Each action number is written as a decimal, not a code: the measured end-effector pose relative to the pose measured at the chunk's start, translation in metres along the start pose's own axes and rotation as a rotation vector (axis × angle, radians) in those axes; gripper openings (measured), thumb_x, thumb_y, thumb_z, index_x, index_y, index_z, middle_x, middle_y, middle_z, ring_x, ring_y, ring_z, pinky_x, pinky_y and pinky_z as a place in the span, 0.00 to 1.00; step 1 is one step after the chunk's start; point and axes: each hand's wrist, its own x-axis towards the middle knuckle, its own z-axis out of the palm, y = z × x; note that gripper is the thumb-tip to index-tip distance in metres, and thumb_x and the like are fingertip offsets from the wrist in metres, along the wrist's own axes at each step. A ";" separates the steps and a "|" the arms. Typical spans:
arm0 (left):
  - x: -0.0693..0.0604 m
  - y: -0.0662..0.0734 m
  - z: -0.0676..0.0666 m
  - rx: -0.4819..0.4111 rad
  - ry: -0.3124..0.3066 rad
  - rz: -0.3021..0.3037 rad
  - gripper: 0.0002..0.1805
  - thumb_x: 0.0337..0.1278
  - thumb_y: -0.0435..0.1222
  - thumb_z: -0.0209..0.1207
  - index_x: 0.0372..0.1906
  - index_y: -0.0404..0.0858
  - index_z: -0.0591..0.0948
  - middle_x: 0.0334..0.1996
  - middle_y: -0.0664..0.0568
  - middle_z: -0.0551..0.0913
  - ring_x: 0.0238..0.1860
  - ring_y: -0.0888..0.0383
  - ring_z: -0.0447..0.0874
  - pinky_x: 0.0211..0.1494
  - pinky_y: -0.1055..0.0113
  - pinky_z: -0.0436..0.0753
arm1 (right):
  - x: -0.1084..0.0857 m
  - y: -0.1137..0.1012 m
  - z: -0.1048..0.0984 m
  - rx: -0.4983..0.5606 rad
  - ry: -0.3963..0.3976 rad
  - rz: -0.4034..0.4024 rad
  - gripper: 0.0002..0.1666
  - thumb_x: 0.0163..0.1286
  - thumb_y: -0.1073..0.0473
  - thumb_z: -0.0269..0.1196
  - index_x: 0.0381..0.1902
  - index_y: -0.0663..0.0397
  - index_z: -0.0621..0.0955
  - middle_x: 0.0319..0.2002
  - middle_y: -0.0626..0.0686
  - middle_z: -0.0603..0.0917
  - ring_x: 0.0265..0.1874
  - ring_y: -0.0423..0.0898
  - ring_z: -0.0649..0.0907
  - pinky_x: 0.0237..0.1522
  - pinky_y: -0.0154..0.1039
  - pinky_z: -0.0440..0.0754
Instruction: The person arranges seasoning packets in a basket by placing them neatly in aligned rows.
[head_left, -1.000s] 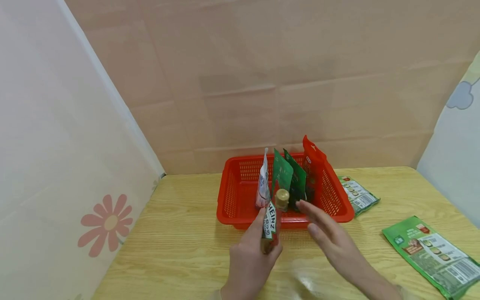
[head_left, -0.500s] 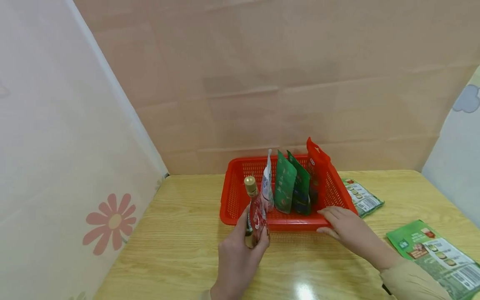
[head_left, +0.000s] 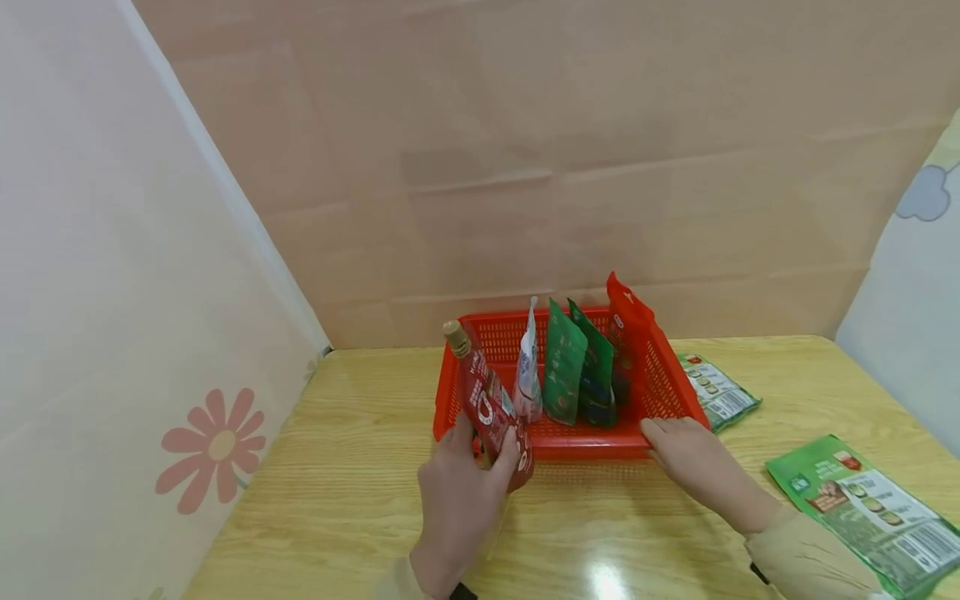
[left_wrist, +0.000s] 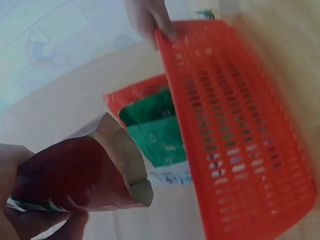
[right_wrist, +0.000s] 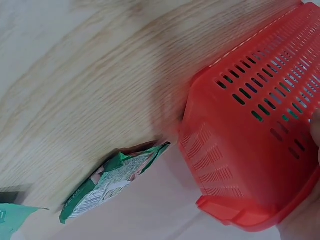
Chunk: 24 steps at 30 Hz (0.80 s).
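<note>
Fingers (head_left: pixel 461 435) of the left hand (head_left: pixel 456 500) grip a dark red pouch (head_left: pixel 489 404) from below, curled around its lower part with the thumb on the printed side. The pouch is tilted, its gold cap (head_left: pixel 456 339) up and to the left, its base low and to the right, crossing the near left part of a red basket (head_left: pixel 592 450) as the head camera sees it. The left wrist view shows a gap between that base and the rim — pouch and basket are apart.

The right hand (head_left: pixel 690 454) grips the basket's near rim close to its right corner, fingers hooked over the edge.

Inside the basket four packs stand on end, left to right: a whitish pouch with pink lower down (head_left: pixel 528 379), a green pouch (head_left: pixel 564 362), a darker green pouch (head_left: pixel 597 375) and, against the right end, a taller red bag (head_left: pixel 630 321).

Farther out, the wood-grained counter (head_left: pixel 360 433) carries two flat green packets: one (head_left: pixel 723 396) just beside the basket's right side, partly hidden by it, the other (head_left: pixel 862 508) nearer the person, beyond the right sleeve (head_left: pixel 813 554). Behind everything hangs a creased beige sheet (head_left: pixel 480 167); a pale sheet with a reddish flower (head_left: pixel 210 450) closes the left side.
</note>
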 end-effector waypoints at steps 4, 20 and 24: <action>0.018 -0.001 0.000 0.014 0.010 -0.001 0.21 0.52 0.44 0.65 0.46 0.35 0.79 0.30 0.46 0.83 0.23 0.60 0.75 0.20 0.73 0.74 | 0.000 -0.001 0.001 0.001 -0.003 0.011 0.24 0.49 0.62 0.73 0.24 0.49 0.64 0.17 0.42 0.65 0.18 0.40 0.67 0.27 0.37 0.67; 0.093 -0.013 0.048 -0.114 -0.122 -0.230 0.21 0.56 0.38 0.62 0.52 0.33 0.74 0.27 0.43 0.85 0.19 0.54 0.77 0.20 0.65 0.75 | 0.003 -0.001 -0.001 0.004 0.008 0.029 0.25 0.46 0.65 0.74 0.23 0.48 0.65 0.15 0.41 0.67 0.17 0.40 0.69 0.27 0.36 0.65; 0.098 -0.021 0.065 -0.095 -0.165 -0.248 0.12 0.57 0.36 0.61 0.43 0.33 0.77 0.23 0.45 0.82 0.18 0.56 0.73 0.20 0.67 0.73 | 0.001 -0.003 0.000 0.006 0.016 0.032 0.25 0.45 0.65 0.74 0.23 0.48 0.66 0.16 0.40 0.66 0.18 0.39 0.68 0.28 0.36 0.66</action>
